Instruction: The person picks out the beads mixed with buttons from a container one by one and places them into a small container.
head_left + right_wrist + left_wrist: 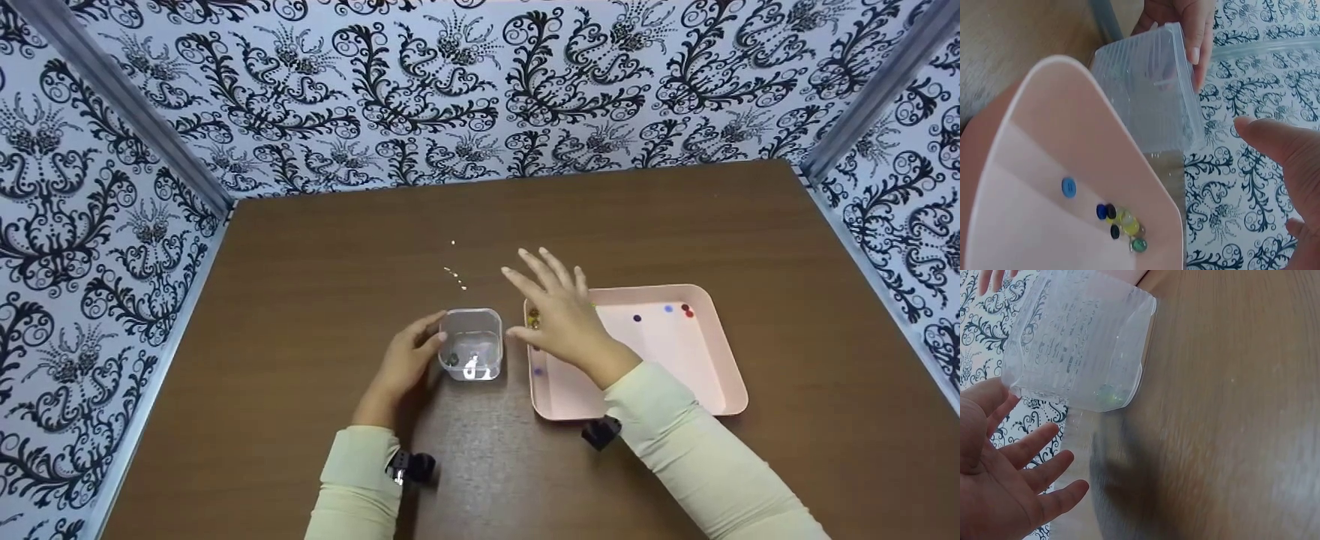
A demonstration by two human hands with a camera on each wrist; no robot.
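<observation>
A clear plastic container (pixel 470 341) stands on the brown table. My left hand (pixel 403 360) holds its left rim between thumb and index finger; in the left wrist view the other fingers (pixel 1050 467) are spread away from it. Glassy greenish pieces (pixel 1111 395) show in a bottom corner of the container. Fingers spread, my right hand (pixel 562 315) hovers over the left edge of a pink tray (pixel 731 367) and holds nothing. Inside the tray lie small round pieces: a blue disc like a button (pixel 1069 187), dark ones, and glassy yellow and green ones (pixel 1139 244).
Several tiny white specks (pixel 455 277) show on the table (pixel 337 255) behind the container. More small pieces, among them a red one (pixel 689 313), lie in the tray's far right corner. Patterned black-and-white walls (pixel 465 90) enclose the table at the back and sides.
</observation>
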